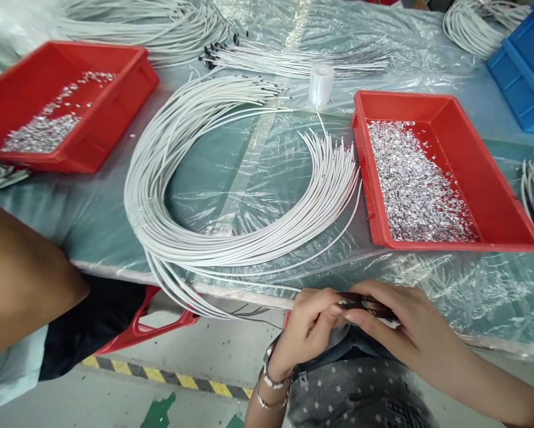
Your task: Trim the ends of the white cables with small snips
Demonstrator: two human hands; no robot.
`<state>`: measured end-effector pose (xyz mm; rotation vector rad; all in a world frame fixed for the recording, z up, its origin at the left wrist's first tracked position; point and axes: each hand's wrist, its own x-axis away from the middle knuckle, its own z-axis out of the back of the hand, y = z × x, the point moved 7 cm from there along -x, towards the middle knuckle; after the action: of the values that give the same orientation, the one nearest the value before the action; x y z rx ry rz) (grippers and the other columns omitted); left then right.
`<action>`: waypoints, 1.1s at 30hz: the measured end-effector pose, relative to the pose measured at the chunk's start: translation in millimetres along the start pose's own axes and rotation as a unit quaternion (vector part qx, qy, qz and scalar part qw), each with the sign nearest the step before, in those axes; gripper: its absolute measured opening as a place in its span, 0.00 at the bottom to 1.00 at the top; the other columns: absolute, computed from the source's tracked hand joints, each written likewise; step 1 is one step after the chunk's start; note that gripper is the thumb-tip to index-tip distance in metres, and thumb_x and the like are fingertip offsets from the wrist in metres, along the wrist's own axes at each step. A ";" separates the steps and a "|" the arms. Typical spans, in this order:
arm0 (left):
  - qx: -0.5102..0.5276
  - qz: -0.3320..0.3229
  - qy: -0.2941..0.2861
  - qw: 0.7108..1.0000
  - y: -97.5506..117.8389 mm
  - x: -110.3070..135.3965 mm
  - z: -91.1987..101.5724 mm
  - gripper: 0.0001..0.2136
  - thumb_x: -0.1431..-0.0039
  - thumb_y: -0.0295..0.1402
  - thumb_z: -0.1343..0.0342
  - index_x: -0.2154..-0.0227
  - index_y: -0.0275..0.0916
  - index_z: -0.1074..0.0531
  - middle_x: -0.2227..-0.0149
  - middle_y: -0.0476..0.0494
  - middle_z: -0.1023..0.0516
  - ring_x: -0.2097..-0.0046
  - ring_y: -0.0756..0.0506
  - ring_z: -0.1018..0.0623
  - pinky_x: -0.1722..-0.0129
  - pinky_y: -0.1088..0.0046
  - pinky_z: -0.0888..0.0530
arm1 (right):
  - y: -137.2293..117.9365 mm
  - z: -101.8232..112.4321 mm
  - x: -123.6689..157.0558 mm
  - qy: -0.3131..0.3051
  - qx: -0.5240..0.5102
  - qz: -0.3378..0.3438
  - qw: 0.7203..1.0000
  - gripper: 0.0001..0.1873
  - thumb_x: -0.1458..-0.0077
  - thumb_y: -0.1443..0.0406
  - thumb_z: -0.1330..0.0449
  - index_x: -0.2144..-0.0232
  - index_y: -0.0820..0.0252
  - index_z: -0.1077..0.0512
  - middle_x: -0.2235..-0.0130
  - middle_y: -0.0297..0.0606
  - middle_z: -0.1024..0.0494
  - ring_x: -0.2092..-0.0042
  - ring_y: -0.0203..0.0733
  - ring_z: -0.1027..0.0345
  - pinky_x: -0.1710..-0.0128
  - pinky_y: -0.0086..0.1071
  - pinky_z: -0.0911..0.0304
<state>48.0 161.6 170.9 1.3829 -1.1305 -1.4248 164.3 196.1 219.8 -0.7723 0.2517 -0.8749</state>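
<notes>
My left hand (314, 321) is closed in a pinch near the table's front edge. A single white cable (271, 286) runs from the coil into its fingers. My right hand (394, 315) is wrapped round a dark two-armed hand tool (368, 302) that looks like small pliers. The tool's tip meets the left fingertips, which hide the cable's end. In front of my hands lies a large coil of white cables (231, 249), its cut ends fanned out to the right and at the top.
Red trays (503, 196) (110, 119) of small shiny metal pieces flank the coil. Behind it stand a clear tape roll (321, 86) and a bundle of cables with black ends (294, 62). Blue bins (523, 71) are at right. Another person's arm (21, 273) rests at left, near a red stool (160, 324).
</notes>
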 end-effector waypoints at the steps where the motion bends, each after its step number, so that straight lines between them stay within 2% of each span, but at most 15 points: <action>1: 0.010 0.003 -0.003 1.000 -0.5 0.6 -0.3 0.21 0.27 0.43 0.58 0.76 0.40 0.33 0.82 0.51 0.37 0.80 0.50 0.36 0.77 0.73 0.38 | 5.3 1.7 2.4 0.002 -0.003 -0.010 1.000 0.15 0.32 0.53 0.48 0.63 0.56 0.30 0.74 0.29 0.25 0.76 0.35 0.30 0.77 0.28 0.42; 4: 0.046 0.018 -0.020 0.999 -3.0 1.6 -2.0 0.20 0.27 0.41 0.59 0.74 0.40 0.33 0.82 0.53 0.38 0.81 0.51 0.37 0.77 0.74 0.39 | 21.4 9.1 11.2 0.022 -0.026 -0.028 0.999 0.15 0.31 0.53 0.48 0.62 0.56 0.29 0.72 0.32 0.23 0.74 0.38 0.28 0.77 0.28 0.39; 8: 0.083 0.053 -0.067 0.993 -7.1 1.7 -6.1 0.16 0.26 0.38 0.58 0.67 0.39 0.31 0.82 0.55 0.42 0.81 0.52 0.39 0.78 0.75 0.41 | 22.1 21.3 19.3 0.076 -0.097 0.021 0.992 0.17 0.37 0.48 0.43 0.59 0.53 0.29 0.72 0.33 0.25 0.75 0.36 0.31 0.79 0.26 0.37; 11: 0.091 0.088 -0.092 0.988 -11.1 1.5 -8.6 0.09 0.27 0.38 0.57 0.56 0.40 0.34 0.81 0.58 0.45 0.81 0.51 0.43 0.80 0.75 0.44 | 14.9 23.8 16.6 0.088 -0.082 0.050 0.992 0.12 0.36 0.56 0.39 0.52 0.49 0.30 0.76 0.27 0.31 0.79 0.32 0.38 0.81 0.24 0.43; 12: 0.090 0.096 -0.096 0.987 -12.2 1.2 -9.3 0.08 0.27 0.39 0.56 0.55 0.41 0.37 0.81 0.59 0.46 0.81 0.51 0.44 0.79 0.75 0.45 | 12.3 23.2 14.0 0.082 -0.069 0.061 0.992 0.12 0.35 0.60 0.40 0.50 0.48 0.31 0.76 0.27 0.31 0.79 0.32 0.39 0.81 0.25 0.44; 15: 0.080 0.092 -0.105 0.987 -11.2 -1.1 -10.7 0.08 0.27 0.39 0.56 0.63 0.42 0.40 0.81 0.59 0.45 0.80 0.51 0.44 0.78 0.75 0.44 | 2.4 22.2 6.8 0.050 -0.044 0.139 0.988 0.15 0.35 0.69 0.43 0.47 0.50 0.32 0.73 0.28 0.26 0.77 0.32 0.36 0.77 0.26 0.41; 17: 0.069 0.077 -0.108 0.989 -8.8 -3.0 -10.8 0.11 0.27 0.38 0.55 0.67 0.42 0.41 0.80 0.58 0.45 0.79 0.52 0.44 0.77 0.75 0.43 | -2.6 23.5 4.5 0.033 -0.028 0.190 0.981 0.15 0.35 0.73 0.47 0.50 0.53 0.32 0.71 0.31 0.24 0.75 0.32 0.34 0.75 0.26 0.40; 19: 0.055 0.068 -0.111 0.990 -7.1 -4.3 -10.8 0.11 0.27 0.36 0.55 0.68 0.42 0.39 0.80 0.58 0.45 0.80 0.52 0.43 0.76 0.75 0.44 | -4.6 26.3 3.5 0.028 -0.005 0.214 0.976 0.15 0.36 0.76 0.49 0.54 0.56 0.31 0.73 0.31 0.24 0.76 0.32 0.34 0.75 0.26 0.42; 25: 0.005 0.057 -0.108 0.993 -3.8 -6.4 -12.9 0.08 0.28 0.31 0.53 0.66 0.40 0.33 0.78 0.57 0.42 0.79 0.53 0.42 0.76 0.76 0.45 | -3.3 29.6 8.1 0.017 0.057 0.206 0.977 0.13 0.37 0.76 0.50 0.57 0.57 0.33 0.73 0.30 0.24 0.76 0.32 0.36 0.75 0.27 0.43; 33: -0.071 0.039 -0.107 0.991 -1.9 -9.1 -17.6 0.08 0.29 0.29 0.52 0.65 0.38 0.31 0.78 0.57 0.41 0.80 0.54 0.42 0.76 0.75 0.46 | 2.3 29.8 16.9 -0.001 0.104 0.179 0.978 0.17 0.40 0.77 0.50 0.54 0.56 0.34 0.67 0.31 0.21 0.72 0.35 0.30 0.71 0.30 0.41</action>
<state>66.0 170.0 171.6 1.0956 -1.1786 -1.5924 191.1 199.1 241.0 -0.5112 0.2828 -0.5487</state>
